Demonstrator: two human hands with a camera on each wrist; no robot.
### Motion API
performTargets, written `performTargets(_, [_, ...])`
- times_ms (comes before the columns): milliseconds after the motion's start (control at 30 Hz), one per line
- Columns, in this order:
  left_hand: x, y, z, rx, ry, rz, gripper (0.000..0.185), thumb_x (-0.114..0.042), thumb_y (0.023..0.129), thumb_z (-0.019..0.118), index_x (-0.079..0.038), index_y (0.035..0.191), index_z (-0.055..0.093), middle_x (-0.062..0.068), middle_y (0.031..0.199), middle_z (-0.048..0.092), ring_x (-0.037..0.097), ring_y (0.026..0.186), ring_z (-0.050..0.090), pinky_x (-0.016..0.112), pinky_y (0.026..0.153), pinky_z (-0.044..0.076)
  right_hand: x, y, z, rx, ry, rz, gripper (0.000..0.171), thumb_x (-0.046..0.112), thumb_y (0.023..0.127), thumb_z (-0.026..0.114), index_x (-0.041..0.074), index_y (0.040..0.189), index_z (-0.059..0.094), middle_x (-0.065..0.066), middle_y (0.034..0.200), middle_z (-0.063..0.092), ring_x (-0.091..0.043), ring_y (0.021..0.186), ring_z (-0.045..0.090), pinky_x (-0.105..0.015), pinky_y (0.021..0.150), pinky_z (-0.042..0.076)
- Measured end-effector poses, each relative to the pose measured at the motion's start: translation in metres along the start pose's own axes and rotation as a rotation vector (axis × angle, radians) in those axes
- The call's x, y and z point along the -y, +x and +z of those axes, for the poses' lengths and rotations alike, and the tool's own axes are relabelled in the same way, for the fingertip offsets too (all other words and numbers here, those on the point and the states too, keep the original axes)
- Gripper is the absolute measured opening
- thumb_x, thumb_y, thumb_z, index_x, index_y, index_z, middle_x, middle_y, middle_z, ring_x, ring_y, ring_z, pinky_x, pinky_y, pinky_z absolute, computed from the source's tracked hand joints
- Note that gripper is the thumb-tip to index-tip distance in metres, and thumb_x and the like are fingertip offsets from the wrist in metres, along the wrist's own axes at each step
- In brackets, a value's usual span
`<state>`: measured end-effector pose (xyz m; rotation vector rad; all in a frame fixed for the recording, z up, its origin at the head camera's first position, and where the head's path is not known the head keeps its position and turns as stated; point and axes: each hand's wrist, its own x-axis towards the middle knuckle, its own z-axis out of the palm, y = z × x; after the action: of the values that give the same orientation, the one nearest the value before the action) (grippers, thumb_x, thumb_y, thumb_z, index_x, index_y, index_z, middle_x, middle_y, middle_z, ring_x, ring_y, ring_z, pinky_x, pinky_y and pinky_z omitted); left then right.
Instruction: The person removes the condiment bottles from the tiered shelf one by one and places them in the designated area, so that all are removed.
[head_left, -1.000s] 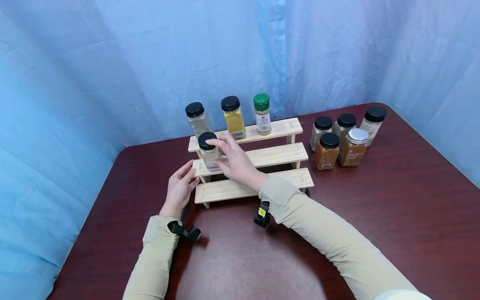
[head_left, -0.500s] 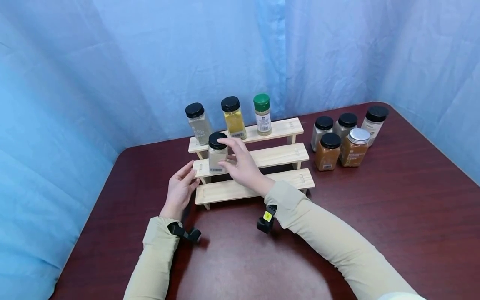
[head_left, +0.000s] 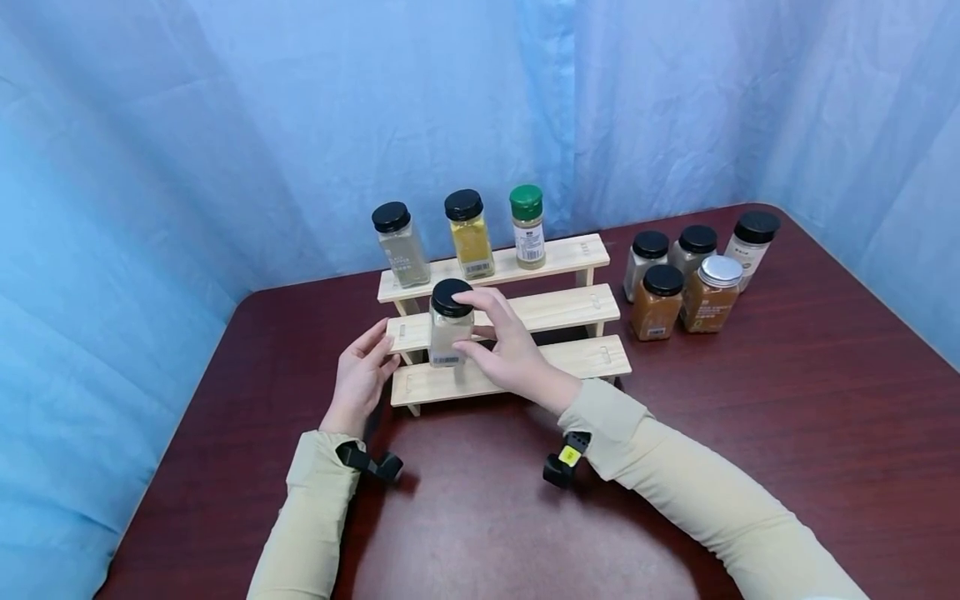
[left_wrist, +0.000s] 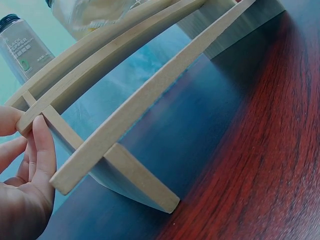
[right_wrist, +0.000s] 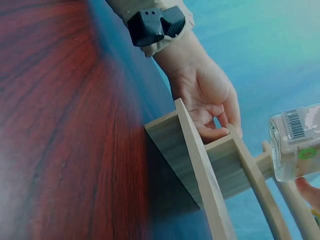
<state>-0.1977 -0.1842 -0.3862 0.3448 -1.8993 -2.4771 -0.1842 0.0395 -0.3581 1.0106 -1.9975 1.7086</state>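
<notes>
My right hand (head_left: 510, 346) grips a spice jar (head_left: 450, 329) with a black lid and pale contents, thumb on one side and fingers on the other. The jar is held nearly upright in front of the middle shelf; its barcode and base show in the right wrist view, apart from the wood. My left hand (head_left: 358, 379) pinches the left end of the middle shelf of a three-step wooden rack (head_left: 510, 375), thumb and fingertips on the board (left_wrist: 42, 107). On the top shelf stand a grey-powder jar (head_left: 405, 254), a yellow-powder jar (head_left: 472, 246) and a green-capped jar (head_left: 528, 237).
Right of the rack, several jars stand grouped on the dark red table (head_left: 787, 400): a brown one with a black lid (head_left: 655, 312), a brown one with a silver lid (head_left: 708, 304), and paler ones behind. A blue curtain (head_left: 300, 125) hangs around the table's back and sides.
My right hand has carried the pale jar rightward and toward me, from over the left of the middle shelf to in front of it. My left hand has stayed at the shelf's end.
</notes>
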Motion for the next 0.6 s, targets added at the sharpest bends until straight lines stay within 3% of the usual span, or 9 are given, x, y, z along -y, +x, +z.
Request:
performTargets(267, [-0.001, 0.000, 0.002, -0.011, 0.006, 0.015, 0.045, -0.001, 0.097, 0.048, 0.000, 0.142, 0.040, -0.007, 0.090, 0.057, 0.002, 0.073, 0.058, 0.014, 0.063, 0.049, 0.010, -0.013, -0.018, 0.043, -0.059, -0.058, 0.057, -0.011, 0.078, 0.070, 0.004, 0.126, 0.043, -0.022, 0.124, 0.044, -0.029, 0.114, 0.049, -0.038, 0.084, 0.054])
performTargets(433, [0.000, 0.000, 0.002, -0.014, 0.007, 0.015, 0.045, -0.001, 0.097, 0.048, 0.000, 0.142, 0.040, -0.007, 0.090, 0.057, 0.001, 0.072, 0.058, 0.013, 0.063, 0.049, 0.016, -0.023, -0.032, 0.066, -0.041, -0.015, 0.060, -0.014, 0.077, 0.069, 0.007, 0.126, 0.042, -0.023, 0.126, 0.043, -0.028, 0.112, 0.051, -0.043, 0.083, 0.055])
performTargets(600, [0.000, 0.000, 0.002, -0.011, 0.003, 0.016, 0.046, 0.000, 0.097, 0.047, 0.000, 0.143, 0.039, -0.007, 0.090, 0.056, 0.001, 0.072, 0.058, 0.013, 0.063, 0.049, 0.022, -0.033, -0.046, 0.059, -0.095, 0.012, 0.059, -0.014, 0.075, 0.070, 0.006, 0.124, 0.044, -0.023, 0.125, 0.045, -0.023, 0.112, 0.052, -0.047, 0.083, 0.054])
